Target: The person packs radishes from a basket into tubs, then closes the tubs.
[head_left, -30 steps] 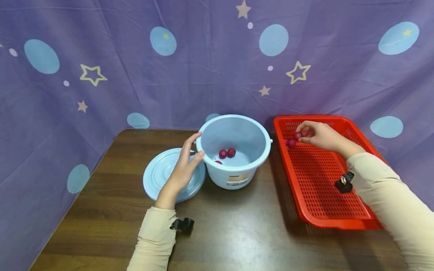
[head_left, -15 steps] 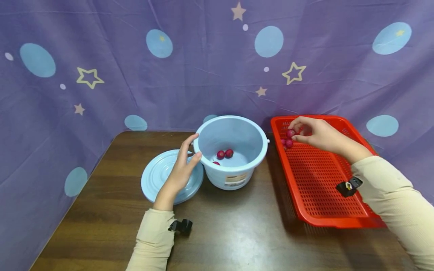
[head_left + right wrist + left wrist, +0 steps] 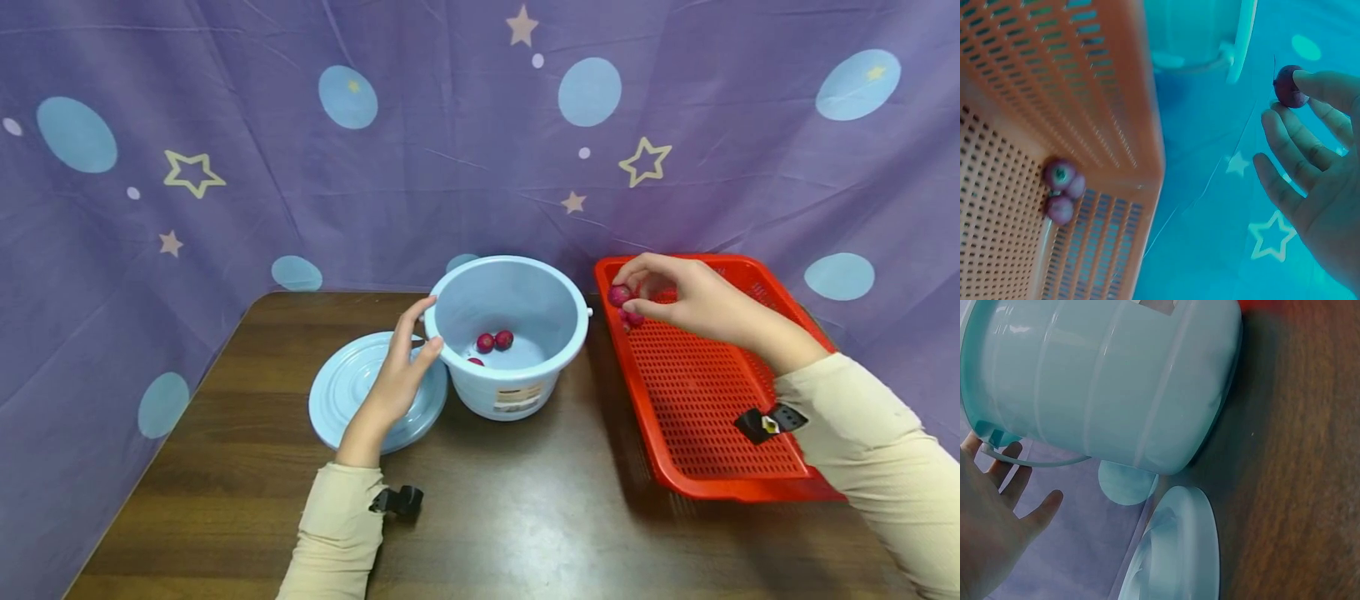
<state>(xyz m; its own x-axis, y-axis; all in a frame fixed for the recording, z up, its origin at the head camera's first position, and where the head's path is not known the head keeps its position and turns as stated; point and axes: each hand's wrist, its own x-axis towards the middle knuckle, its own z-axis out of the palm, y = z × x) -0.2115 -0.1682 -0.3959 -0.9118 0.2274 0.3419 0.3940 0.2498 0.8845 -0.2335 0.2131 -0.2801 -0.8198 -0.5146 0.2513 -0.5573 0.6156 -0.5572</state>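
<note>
My right hand [image 3: 678, 292] pinches a red radish [image 3: 619, 295] between thumb and fingertips, above the far left corner of the red basket [image 3: 651, 433]. A thin root trails from this radish [image 3: 1290, 86] in the right wrist view. Below it, three more radishes [image 3: 1060, 175] lie together in the basket's corner. My left hand [image 3: 397, 375] rests with loosely spread fingers at the left rim of the light blue bucket [image 3: 510, 392], by its handle [image 3: 1054, 464]. Inside the bucket are three radishes [image 3: 504, 339], one partly hidden by the near rim.
A light blue lid [image 3: 337, 392] lies on the brown wooden table [image 3: 525, 517], left of the bucket and partly under my left forearm. A purple curtain [image 3: 450, 150] with stars and spots hangs right behind the table. The basket stands to the bucket's right.
My right hand has lifted the radish from the basket's corner and moved left toward the basket's edge. My left hand stays at the bucket rim. The head view has shifted slightly.
</note>
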